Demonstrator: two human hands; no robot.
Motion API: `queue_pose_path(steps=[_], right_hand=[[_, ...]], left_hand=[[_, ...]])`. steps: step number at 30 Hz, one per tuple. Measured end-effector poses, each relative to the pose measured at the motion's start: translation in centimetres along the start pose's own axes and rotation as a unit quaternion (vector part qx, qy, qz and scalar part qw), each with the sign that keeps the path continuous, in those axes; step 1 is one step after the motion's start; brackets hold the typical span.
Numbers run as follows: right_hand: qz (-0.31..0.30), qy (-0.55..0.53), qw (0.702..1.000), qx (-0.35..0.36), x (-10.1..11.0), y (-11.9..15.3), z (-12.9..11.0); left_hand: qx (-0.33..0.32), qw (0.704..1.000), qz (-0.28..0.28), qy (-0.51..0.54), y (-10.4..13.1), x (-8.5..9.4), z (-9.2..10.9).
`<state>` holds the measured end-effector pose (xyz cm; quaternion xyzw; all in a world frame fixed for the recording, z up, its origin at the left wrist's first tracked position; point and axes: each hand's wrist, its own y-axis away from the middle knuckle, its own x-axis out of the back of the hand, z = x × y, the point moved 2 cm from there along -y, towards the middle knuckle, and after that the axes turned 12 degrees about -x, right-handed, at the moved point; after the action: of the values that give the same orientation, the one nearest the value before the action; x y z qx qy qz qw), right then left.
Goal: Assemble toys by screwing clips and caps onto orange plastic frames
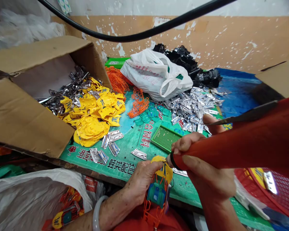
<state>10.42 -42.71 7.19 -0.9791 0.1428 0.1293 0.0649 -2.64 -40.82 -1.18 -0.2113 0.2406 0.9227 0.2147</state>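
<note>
My left hand [141,180] grips a toy car body [156,195] at the table's front edge, thumb on its yellow front piece. The body has a teal window part in the middle and an orange frame behind. My right hand [208,175] is wrapped around a red electric screwdriver [245,141] with a lever along its top. Its tip meets the yellow piece; the bit's very end is hidden. Just beyond my right fingers sits a small green basket [160,146] with tiny parts. Several loose silver strips [139,154] lie nearby.
A cardboard box [26,118] on its side spills yellow pieces [91,128] and shiny dark parts. Behind are orange frames [117,80], a white plastic bag [154,73], black parts [188,62] and silver strips. A red basket [285,189] stands right; a lined bag [38,189] holds car bodies.
</note>
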Motion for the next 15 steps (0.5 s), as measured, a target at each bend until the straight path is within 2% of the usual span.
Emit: queue_pose_path(steps=[6,15], right_hand=[[0.007,-0.027,1.000,-0.001,-0.5,0.2,-0.8],[0.034,-0.043,0.998,0.008,-0.6,-0.2,-1.1]], left_hand=[[0.019,0.999,0.034,0.023,-0.1,0.3,-0.6],[0.025,0.998,0.043,0.028,0.1,-0.5,0.3]])
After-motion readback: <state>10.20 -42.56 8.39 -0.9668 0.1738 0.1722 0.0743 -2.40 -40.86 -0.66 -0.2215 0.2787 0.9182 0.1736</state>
